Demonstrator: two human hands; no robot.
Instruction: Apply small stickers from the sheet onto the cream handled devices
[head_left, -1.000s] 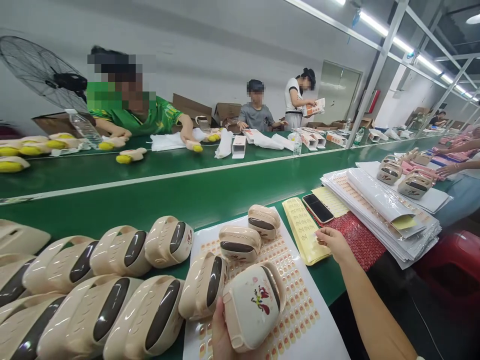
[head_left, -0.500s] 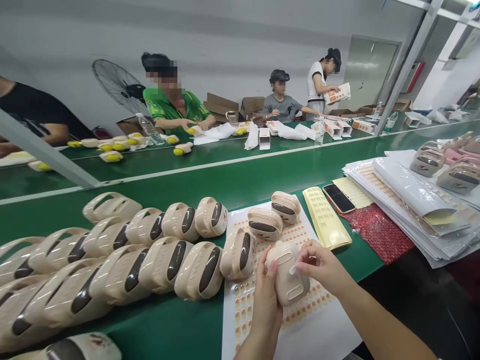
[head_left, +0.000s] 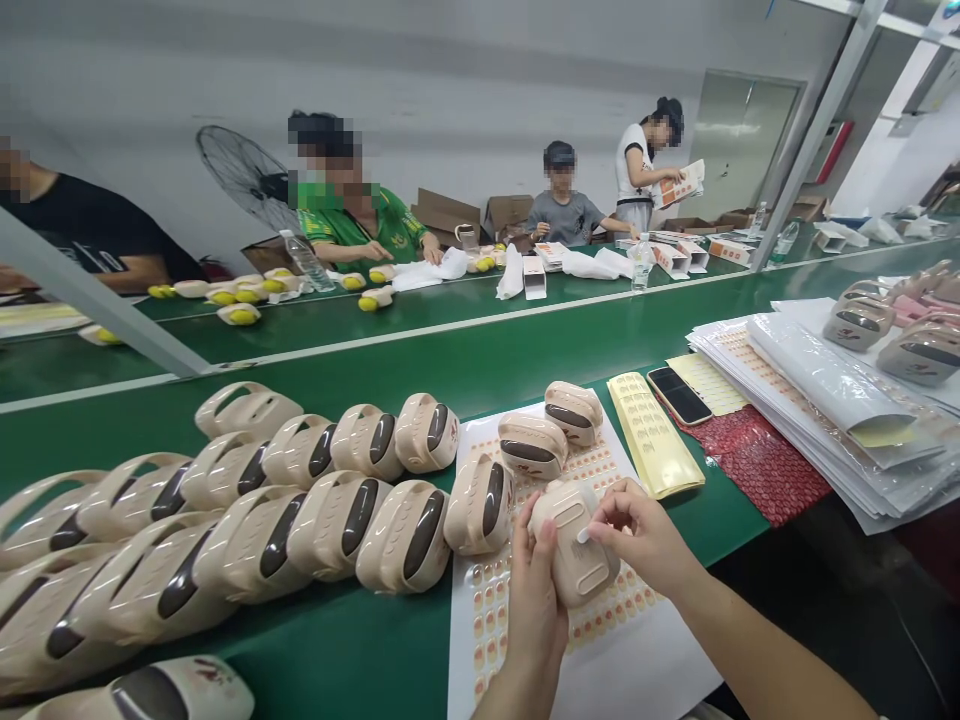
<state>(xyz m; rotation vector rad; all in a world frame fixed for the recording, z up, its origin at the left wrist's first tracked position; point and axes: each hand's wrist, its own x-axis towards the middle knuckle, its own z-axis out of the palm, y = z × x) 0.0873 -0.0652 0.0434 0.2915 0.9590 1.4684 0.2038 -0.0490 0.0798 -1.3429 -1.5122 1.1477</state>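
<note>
My left hand [head_left: 534,585] grips a beige plastic device [head_left: 576,580] from its left side, the underside with two long raised strips turned up. Thumb and forefinger of my right hand [head_left: 637,530] are pinched on a small white piece [head_left: 584,535] against that underside, near small printed marks; it looks like a sticker, but its kind is unclear. Below both hands lies a sheet of orange oval stickers [head_left: 491,625]. Two like devices with dark windows [head_left: 532,447] stand on the sheet's far end, and another [head_left: 478,505] overlaps its left edge.
Rows of beige devices [head_left: 330,525] fill the left of the green table [head_left: 330,650]. To the right lie a yellow label sheet [head_left: 652,435], a phone [head_left: 679,395], red bubble wrap [head_left: 757,465] and stacked sheets [head_left: 810,420]. Co-workers sit and stand across the belt.
My hands have barely moved and keep hold of the device and the white piece. The view has shifted slightly. Across the belt, the green-shirted co-worker's hands have moved apart.
</note>
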